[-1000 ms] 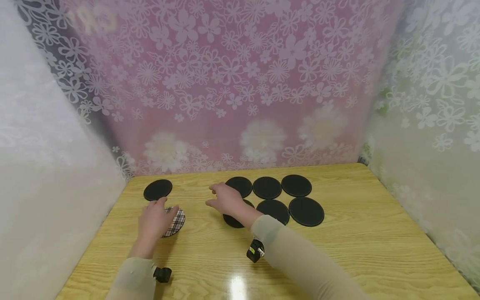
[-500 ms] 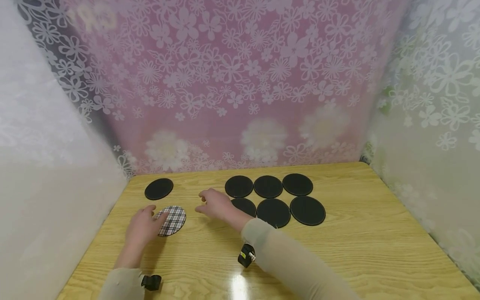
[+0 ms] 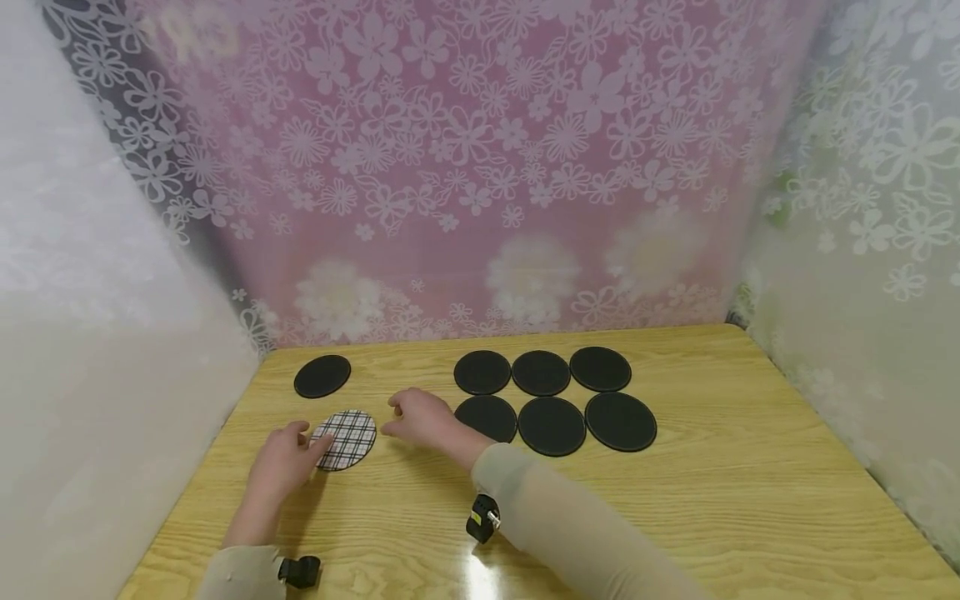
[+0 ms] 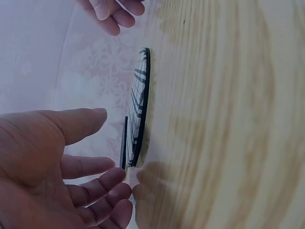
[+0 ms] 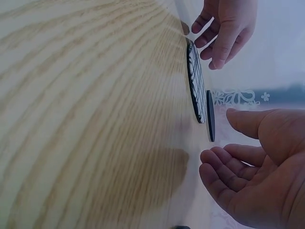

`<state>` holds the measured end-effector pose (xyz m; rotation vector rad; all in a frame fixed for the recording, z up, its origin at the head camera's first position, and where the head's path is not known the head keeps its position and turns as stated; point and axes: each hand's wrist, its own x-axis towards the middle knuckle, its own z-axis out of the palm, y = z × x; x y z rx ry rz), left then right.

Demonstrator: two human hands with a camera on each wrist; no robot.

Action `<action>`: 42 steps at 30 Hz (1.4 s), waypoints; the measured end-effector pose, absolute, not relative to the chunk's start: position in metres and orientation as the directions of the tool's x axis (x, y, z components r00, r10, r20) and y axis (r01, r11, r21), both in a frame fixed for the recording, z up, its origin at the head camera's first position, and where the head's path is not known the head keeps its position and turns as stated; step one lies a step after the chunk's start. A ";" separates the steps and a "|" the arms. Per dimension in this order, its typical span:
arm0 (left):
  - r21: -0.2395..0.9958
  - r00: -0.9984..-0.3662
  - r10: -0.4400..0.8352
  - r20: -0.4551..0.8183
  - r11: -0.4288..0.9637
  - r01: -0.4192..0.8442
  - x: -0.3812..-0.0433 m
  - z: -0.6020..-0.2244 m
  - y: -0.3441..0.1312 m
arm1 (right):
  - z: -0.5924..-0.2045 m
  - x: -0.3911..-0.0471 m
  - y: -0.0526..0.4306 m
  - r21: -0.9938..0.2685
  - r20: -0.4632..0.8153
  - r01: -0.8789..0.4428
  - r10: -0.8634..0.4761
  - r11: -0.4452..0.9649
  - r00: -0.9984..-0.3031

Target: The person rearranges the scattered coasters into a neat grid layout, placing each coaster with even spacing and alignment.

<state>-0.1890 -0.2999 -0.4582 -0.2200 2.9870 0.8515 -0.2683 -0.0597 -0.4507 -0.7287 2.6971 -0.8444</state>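
Observation:
A round plaid coaster (image 3: 351,439) with a dark edge lies on the wooden table between my two hands. My left hand (image 3: 281,462) hovers at its left side, thumb over the rim in the head view, fingers loosely bent around nothing. To the right of the coaster is my right hand (image 3: 423,419), its thumb and fingers apart and holding nothing. In the left wrist view the plaid coaster (image 4: 138,109) stands out beyond my spread thumb and fingers. From the right wrist the plaid coaster (image 5: 196,83) shows with the left hand (image 5: 228,31) beside its far end.
A black round coaster (image 3: 322,376) lies at the table's back left. Several black coasters (image 3: 541,372) form two touching rows right of centre, one partly behind my right forearm. Flower-patterned curtains (image 3: 480,167) enclose the table (image 3: 750,483) at the back and sides.
Both hands have shifted left. My left hand has drawn back from over the plaid coaster, uncovering most of it. My right hand has come off the black coasters, nearer the plaid one.

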 end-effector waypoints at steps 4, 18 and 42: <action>0.518 -0.991 -0.120 -0.056 0.845 -0.132 -0.189 -0.459 -0.302 | -0.452 -0.266 -0.062 -0.576 -0.067 -0.397 -0.525 0.714 -0.848; 0.478 -0.994 -0.097 -0.054 0.872 -0.111 -0.190 -0.459 -0.302 | -0.455 -0.265 -0.071 -0.532 -0.045 -0.430 -0.531 0.730 -0.846; 0.465 -0.994 -0.095 -0.053 0.878 -0.109 -0.191 -0.466 -0.306 | -0.464 -0.267 -0.083 -0.459 -0.136 -0.423 -0.532 0.781 -0.836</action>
